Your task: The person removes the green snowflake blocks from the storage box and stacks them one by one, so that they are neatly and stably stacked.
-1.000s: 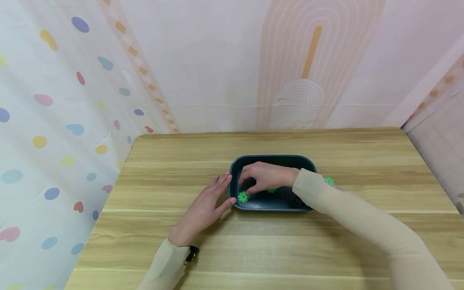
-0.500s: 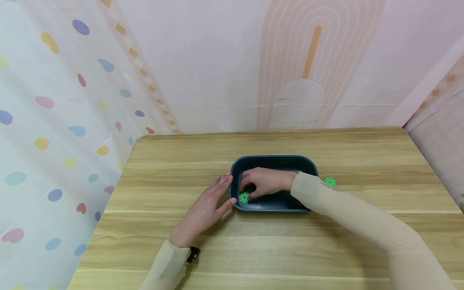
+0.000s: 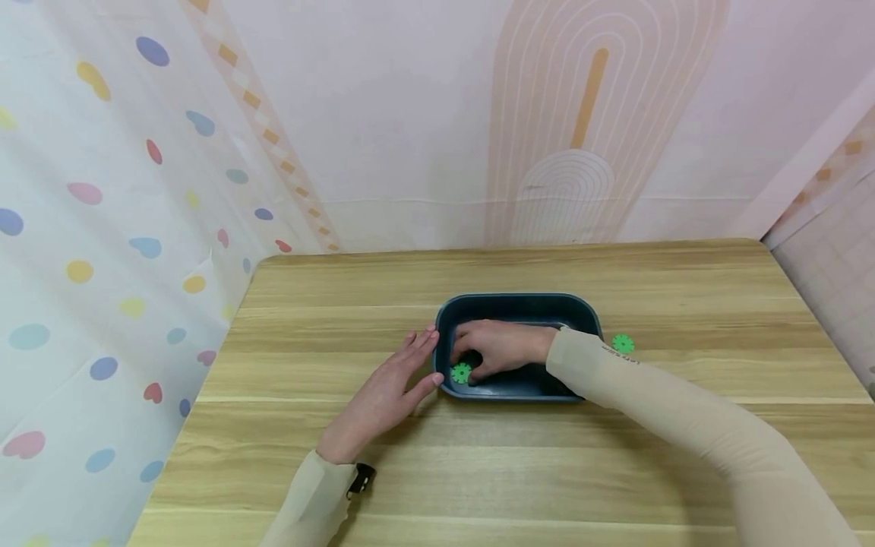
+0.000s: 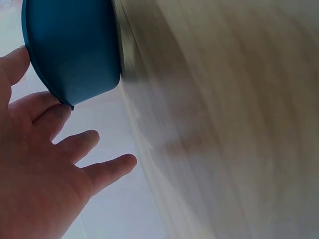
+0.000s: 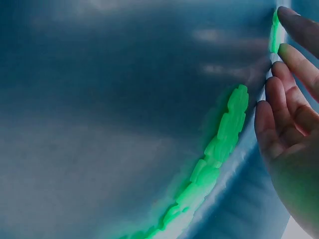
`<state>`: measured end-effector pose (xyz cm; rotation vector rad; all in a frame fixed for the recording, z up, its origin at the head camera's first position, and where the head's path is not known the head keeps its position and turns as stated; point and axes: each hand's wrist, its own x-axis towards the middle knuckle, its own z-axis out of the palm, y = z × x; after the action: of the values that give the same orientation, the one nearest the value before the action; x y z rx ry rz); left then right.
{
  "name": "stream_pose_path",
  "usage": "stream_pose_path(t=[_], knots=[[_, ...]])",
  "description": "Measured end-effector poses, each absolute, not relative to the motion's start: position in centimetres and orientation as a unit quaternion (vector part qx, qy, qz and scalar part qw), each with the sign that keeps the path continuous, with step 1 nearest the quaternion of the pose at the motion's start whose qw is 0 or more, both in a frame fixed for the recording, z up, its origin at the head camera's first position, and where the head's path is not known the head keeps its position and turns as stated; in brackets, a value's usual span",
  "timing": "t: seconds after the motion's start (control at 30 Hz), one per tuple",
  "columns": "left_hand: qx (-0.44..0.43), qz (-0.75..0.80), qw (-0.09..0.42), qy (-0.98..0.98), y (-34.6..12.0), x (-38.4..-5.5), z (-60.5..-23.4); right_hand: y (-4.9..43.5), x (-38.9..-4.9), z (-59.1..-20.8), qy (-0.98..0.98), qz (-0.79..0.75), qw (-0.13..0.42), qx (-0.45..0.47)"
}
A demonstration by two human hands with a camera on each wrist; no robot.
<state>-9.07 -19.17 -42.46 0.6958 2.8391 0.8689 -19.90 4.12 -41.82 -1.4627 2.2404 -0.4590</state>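
A dark blue tray [image 3: 519, 398] with rounded corners sits on the wooden table. My left hand [image 3: 383, 395] is spread at its left end, fingertips and thumb touching the rim; in the left wrist view they meet the tray's wall [image 4: 75, 55]. My right hand [image 3: 502, 346] reaches down inside the tray with bent fingers. Its thumb and index finger pinch the edges of a green notched plastic disc [image 3: 461, 373] lying at the front left corner, seen edge-on in the right wrist view [image 5: 274, 32]. A second green disc [image 5: 219, 144] lies in the tray beneath the wrist.
Another green notched disc [image 3: 623, 344] lies on the table [image 3: 683, 304] just right of the tray, beside the right sleeve [image 3: 656, 395]. A patterned curtain [image 3: 410, 121] hangs behind the table's far edge.
My right hand has lowered slightly into the tray and its thumb and index finger have closed in on the front left disc. The left hand stays at the rim.
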Motion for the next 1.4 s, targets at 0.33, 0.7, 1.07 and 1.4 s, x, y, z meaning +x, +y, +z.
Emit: stream_pose_path(t=[0.33, 0.7, 1.07, 1.4], knots=[[0.223, 0.285, 0.05, 0.931, -19.2, -8.9, -42.2, 4.1, -19.8, -42.2, 0.805, -0.162, 0.2, -0.535], [0.227, 0.287, 0.048, 0.929, -19.2, -8.9, -42.2, 4.1, -19.7, -41.7, 0.81, -0.152, 0.217, -0.523], [0.221, 0.293, 0.054, 0.928, -19.2, -8.9, -42.2, 4.4, -19.8, -40.2, 0.813, -0.166, 0.212, -0.517], [0.221, 0.29, 0.056, 0.93, -19.1, -9.0, -42.2, 5.6, -19.7, -38.0, 0.823, -0.184, 0.2, -0.499]])
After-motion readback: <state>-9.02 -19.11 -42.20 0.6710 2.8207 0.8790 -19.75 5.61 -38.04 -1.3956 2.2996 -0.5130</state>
